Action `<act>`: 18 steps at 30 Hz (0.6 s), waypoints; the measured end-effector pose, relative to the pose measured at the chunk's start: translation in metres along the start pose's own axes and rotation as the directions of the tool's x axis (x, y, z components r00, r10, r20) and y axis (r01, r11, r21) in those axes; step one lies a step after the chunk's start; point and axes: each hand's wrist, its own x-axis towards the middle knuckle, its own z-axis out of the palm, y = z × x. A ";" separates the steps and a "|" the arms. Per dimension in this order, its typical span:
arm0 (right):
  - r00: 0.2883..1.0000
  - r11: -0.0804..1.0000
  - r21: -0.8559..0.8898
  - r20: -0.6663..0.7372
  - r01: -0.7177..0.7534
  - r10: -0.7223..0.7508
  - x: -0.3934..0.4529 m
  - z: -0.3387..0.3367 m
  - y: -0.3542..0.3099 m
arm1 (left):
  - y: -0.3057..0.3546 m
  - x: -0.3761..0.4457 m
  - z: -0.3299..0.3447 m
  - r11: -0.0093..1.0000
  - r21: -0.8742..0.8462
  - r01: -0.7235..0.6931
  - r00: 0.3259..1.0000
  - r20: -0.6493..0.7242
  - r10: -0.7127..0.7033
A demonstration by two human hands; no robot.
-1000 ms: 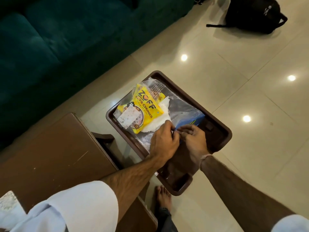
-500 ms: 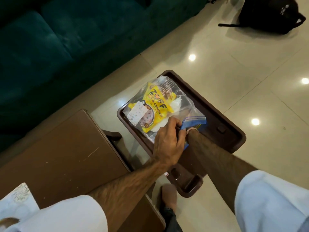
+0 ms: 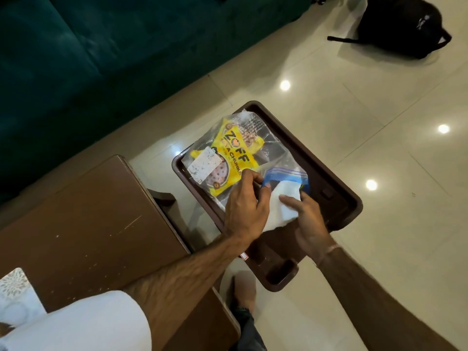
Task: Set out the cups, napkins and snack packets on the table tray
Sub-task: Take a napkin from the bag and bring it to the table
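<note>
A clear zip bag (image 3: pixel 274 154) with a blue seal strip lies on the brown plastic tray (image 3: pixel 339 191). Inside it a yellow snack packet (image 3: pixel 229 158) shows through the plastic. My left hand (image 3: pixel 244 209) pinches the bag's mouth at the blue strip. My right hand (image 3: pixel 307 221) grips a white napkin (image 3: pixel 281 209), which sticks halfway out of the bag's mouth between the two hands. No cups are in view.
A brown wooden table (image 3: pixel 83 224) stands left of the tray. A dark teal sofa (image 3: pixel 88 54) fills the upper left. A black bag (image 3: pixel 405 26) lies on the glossy tiled floor at top right. My bare foot (image 3: pixel 244 290) is below the tray.
My right hand went into the bag's mouth and has come back out holding the white napkin. My left hand has stayed on the bag's opening.
</note>
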 end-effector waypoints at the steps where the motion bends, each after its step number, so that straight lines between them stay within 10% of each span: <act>1: 1.000 1.000 0.020 0.023 0.004 -0.005 -0.005 -0.006 0.000 | -0.001 0.001 0.001 1.000 -0.005 0.024 1.000 0.017 -0.024; 12: 0.984 0.990 0.136 0.170 0.026 -0.049 -0.068 -0.017 -0.005 | 0.006 -0.032 -0.029 0.885 -0.306 0.351 0.858 0.483 -0.173; 18: 0.974 0.997 0.072 0.226 -0.003 -0.013 -0.078 0.040 0.004 | -0.012 -0.052 -0.073 0.824 -0.389 0.412 0.891 0.360 -0.276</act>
